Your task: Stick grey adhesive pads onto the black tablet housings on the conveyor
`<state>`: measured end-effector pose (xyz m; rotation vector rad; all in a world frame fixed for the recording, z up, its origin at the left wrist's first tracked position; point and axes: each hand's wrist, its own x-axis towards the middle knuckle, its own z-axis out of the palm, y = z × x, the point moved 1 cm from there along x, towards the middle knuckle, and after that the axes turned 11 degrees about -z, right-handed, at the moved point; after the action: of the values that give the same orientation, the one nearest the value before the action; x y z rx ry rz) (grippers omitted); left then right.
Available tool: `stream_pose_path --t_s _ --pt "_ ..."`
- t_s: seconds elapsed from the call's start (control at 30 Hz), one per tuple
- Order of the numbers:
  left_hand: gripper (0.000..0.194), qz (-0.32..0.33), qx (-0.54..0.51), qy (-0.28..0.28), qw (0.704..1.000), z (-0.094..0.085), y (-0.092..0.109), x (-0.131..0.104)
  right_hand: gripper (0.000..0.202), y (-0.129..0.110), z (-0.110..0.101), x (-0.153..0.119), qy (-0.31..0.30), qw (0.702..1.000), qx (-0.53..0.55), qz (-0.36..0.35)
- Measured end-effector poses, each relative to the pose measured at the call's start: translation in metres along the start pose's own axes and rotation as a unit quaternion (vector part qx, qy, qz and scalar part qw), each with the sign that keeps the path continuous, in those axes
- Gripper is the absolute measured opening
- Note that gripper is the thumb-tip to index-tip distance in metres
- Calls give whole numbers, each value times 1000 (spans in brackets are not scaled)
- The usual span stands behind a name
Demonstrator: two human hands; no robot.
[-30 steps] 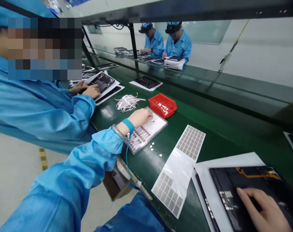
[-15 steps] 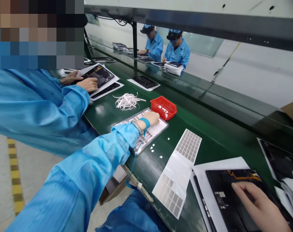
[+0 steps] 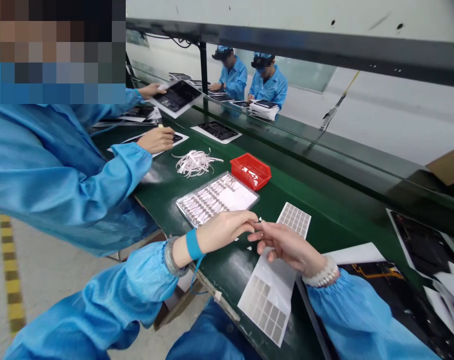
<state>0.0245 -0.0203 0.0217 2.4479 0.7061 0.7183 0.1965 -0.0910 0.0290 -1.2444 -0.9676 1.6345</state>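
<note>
My left hand (image 3: 225,231), with a blue band at the wrist, pinches something too small to make out. Its fingertips meet those of my right hand (image 3: 285,245), whose thumb and forefinger also come together above the green bench, the other fingers loosely curled. Beneath my right hand lies a white sheet of grey square stickers (image 3: 266,302). A clear tray (image 3: 242,197) with rows of small wired parts sits beyond my left hand. The black device panel (image 3: 380,285) on white paper is at the right, partly hidden by my right sleeve.
Behind the tray stand a red bin (image 3: 251,171) with small white pieces and a heap of white strips (image 3: 195,163). A co-worker at the left holds a panel (image 3: 179,96). Another panel (image 3: 217,131) lies farther back; more panels (image 3: 424,240) lie at the right.
My left hand has left the tray and come nearer. My right hand has moved left from the black panel to meet it. The co-worker has lifted a panel away toward the back.
</note>
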Motion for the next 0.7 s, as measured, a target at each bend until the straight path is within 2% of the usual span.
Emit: stream_pose_path --t_s 0.07,0.2,0.3,0.43,0.5,0.57,0.63,0.7 --pt "16 -9 -17 -2 1000 -1 -3 -5 31 0 6 7 -32 999 -36 -24" --pt "21 -55 -31 -14 998 0 -10 -7 31 1 10 14 -49 995 -83 -36" --pt "11 -78 -21 30 996 2 -15 -7 30 1 11 16 -49 992 -101 -54" --pt "13 -35 -4 81 996 5 -17 -8 28 5 15 20 -16 984 -147 -101" --pt "14 -43 -25 98 994 3 -15 -8 27 8 15 22 9 972 -190 -141" --pt "16 -82 -70 110 988 0 -12 -9 24 9 14 23 29 950 -250 -186" --pt "15 -131 -114 88 981 -3 -9 -8 21 8 13 22 36 925 -311 -216" --pt "13 -171 -166 39 970 -3 -6 -8 20 7 12 20 45 902 -361 -232"
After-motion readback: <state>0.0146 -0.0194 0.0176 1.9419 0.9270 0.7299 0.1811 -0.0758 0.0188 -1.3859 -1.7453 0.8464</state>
